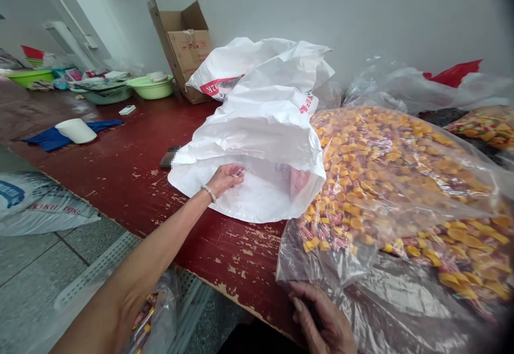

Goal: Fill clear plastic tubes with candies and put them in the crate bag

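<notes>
My left hand [227, 179], with a beaded bracelet at the wrist, reaches into the mouth of a large white sack [257, 102] lying on the red table. Its fingers are bent round a small clear plastic piece. Near the table's front edge, my right hand [321, 316] is at the corner of a big clear plastic bag [385, 257]; thumb and forefinger are close to the film, but whether they pinch it is hard to tell. Many small yellow and reddish pieces [361, 166] fill this bag.
A cardboard box [187, 49] stands behind, with green basins [152, 86] beside it. A white cup-like roll [76, 130] rests on blue cloth [48, 138]. A dark object [167, 158] touches the sack's left side. Below the worn table edge [233, 295] hangs another plastic bag [160, 311].
</notes>
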A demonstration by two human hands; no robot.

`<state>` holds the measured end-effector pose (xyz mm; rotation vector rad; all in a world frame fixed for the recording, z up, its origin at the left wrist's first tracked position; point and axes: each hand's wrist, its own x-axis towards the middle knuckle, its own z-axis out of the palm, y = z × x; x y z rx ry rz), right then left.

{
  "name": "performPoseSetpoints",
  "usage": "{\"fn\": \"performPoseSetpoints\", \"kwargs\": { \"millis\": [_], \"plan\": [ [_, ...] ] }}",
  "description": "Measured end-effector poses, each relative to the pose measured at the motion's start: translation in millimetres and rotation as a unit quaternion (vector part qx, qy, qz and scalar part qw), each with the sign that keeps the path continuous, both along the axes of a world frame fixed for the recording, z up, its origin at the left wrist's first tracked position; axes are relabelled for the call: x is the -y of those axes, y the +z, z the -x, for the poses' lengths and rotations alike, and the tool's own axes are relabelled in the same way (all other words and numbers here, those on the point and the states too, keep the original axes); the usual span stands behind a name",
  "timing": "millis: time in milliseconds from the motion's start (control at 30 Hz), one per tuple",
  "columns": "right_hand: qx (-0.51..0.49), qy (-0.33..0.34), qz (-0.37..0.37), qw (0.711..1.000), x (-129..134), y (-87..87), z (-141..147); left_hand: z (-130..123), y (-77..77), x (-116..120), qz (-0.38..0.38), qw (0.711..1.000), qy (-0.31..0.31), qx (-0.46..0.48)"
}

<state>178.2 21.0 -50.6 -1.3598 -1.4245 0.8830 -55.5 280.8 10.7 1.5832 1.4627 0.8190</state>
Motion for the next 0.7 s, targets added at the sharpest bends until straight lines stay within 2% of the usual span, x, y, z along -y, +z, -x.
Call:
{"fn": "performPoseSetpoints", "kwargs": {
  "millis": [67,133,233,333,433,633,700],
  "plan": [
    [-0.034,-0.009,0.037,0.999,-2.4,8.6,4.9,-7.0,3.5,34.8,0.018,0.994,-0.031,0.107],
    [-0.048,-0.027,0.037,0.998,-9.9,22.6,14.0,-18.2,5.9,70.9,0.050,0.973,-0.061,0.219],
    [0.013,-0.033,-0.052,0.998,-31.0,46.2,25.4,-40.0,5.8,121.8,0.108,0.938,-0.096,0.316],
    [0.092,-0.017,-0.136,0.986,-50.6,59.7,25.4,-58.2,2.3,159.1,0.142,0.912,-0.122,0.366],
    [0.106,0.008,-0.143,0.984,-53.8,62.2,18.5,-64.8,-1.6,177.8,0.137,0.898,-0.116,0.401],
    [-0.023,-0.094,-0.106,0.990,-38.8,61.0,16.0,-57.7,-2.9,188.3,0.136,0.895,-0.074,0.419],
    [-0.042,-0.097,-0.115,0.988,-36.5,60.3,23.7,-59.5,-1.6,190.6,0.154,0.883,-0.076,0.437]
  ]
}}
